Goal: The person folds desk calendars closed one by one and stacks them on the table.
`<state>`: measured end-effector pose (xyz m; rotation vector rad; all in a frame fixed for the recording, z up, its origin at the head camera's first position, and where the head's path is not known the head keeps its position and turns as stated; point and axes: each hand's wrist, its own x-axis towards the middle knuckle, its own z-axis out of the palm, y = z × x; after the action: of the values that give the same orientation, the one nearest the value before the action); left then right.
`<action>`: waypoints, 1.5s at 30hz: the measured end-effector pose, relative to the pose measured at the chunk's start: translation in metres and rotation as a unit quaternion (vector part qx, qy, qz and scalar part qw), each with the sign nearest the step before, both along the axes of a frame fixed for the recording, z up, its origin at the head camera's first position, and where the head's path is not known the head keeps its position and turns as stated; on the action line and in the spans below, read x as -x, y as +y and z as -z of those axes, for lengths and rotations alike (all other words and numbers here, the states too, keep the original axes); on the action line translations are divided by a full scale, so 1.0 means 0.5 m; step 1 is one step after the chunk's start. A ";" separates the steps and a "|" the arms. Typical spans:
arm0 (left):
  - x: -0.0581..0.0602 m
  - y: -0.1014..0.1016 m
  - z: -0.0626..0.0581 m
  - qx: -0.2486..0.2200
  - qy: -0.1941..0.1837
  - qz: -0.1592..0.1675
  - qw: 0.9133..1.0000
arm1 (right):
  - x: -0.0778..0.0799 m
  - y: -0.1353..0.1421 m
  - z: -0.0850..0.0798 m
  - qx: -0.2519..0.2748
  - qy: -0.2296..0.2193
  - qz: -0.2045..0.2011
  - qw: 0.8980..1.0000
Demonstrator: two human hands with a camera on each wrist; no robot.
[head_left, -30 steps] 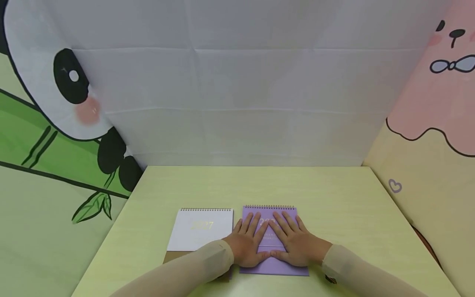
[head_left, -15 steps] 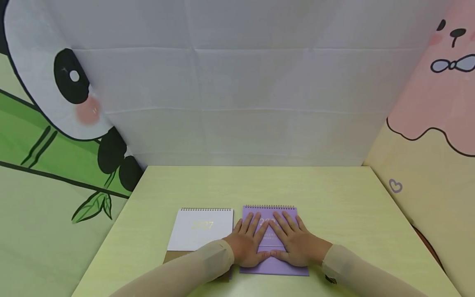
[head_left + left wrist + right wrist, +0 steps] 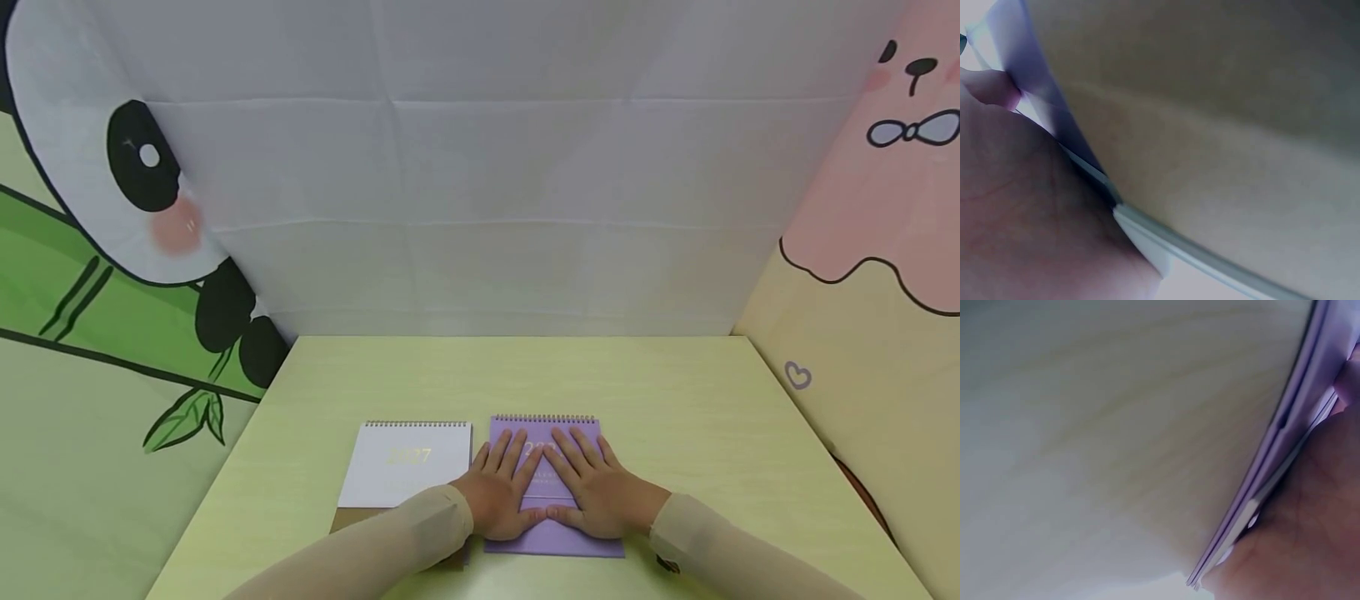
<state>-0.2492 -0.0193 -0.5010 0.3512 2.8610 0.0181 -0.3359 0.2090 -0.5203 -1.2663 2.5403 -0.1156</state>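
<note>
Both hands lie flat with fingers spread on a purple spiral-bound desk calendar [image 3: 555, 543] that rests on the table. My left hand [image 3: 497, 498] covers its left part, and my right hand [image 3: 600, 498] covers its right part. The two thumbs nearly meet at the lower middle, and part of the printed year is hidden. To the left lies a second calendar [image 3: 401, 458], with a white cover, gold "2027" and a brown base; my left forearm hides its lower right part. In the right wrist view, the purple calendar's edge [image 3: 1266, 447] shows its stacked layers beside the palm.
The pale yellow table [image 3: 517, 375] reaches back to a white cloth backdrop [image 3: 495, 208]. A panda-printed panel [image 3: 82, 467] stands along the left, and a pink and cream printed panel [image 3: 885, 383] along the right.
</note>
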 end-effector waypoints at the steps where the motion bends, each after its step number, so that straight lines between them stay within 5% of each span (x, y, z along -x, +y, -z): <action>1: 0.000 0.000 -0.001 0.000 0.000 0.000 1.000 | -0.001 0.000 -0.001 0.000 0.001 0.000 1.000; 45: -0.011 0.000 -0.006 0.007 0.010 0.004 1.000 | -0.013 -0.006 -0.012 -0.003 0.000 0.005 1.000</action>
<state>-0.2439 -0.0192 -0.4979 0.3632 2.8786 -0.0067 -0.3294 0.2062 -0.5142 -1.2512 2.5455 -0.1113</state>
